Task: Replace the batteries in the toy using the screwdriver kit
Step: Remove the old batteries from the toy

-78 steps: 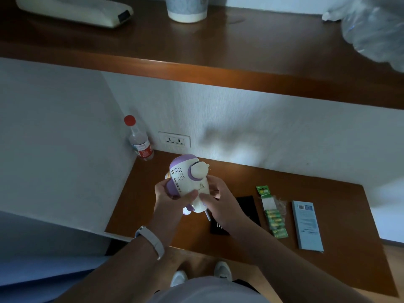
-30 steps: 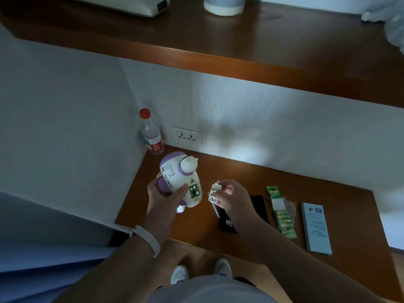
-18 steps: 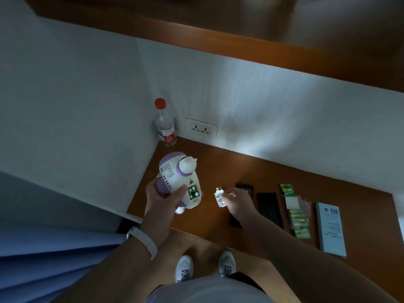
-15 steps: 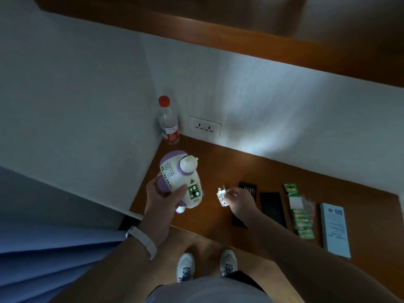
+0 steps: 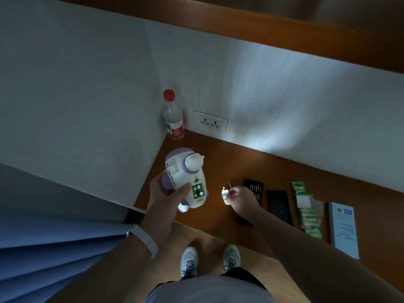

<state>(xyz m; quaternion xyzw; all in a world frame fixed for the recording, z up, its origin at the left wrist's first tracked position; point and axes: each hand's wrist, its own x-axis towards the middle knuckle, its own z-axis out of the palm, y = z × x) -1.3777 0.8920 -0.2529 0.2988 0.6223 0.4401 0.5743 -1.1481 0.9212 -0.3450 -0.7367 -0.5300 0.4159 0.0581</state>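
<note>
Now: left hand (image 5: 166, 193) curls round the toy (image 5: 185, 178), held above the bench (image 5: 262, 167) at its left end, battery bay uncovered, cells showing. Right hand (image 5: 240, 199) pinches the small white cover (image 5: 225, 194) and a thin screwdriver (image 5: 229, 185), just beside the bit case (image 5: 253, 189). A battery pack (image 5: 308, 215) lies farther right.

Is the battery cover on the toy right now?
No: the compartment on the toy lies open with green cells showing, and the right hand pinches the small white cover apart from it.
</note>
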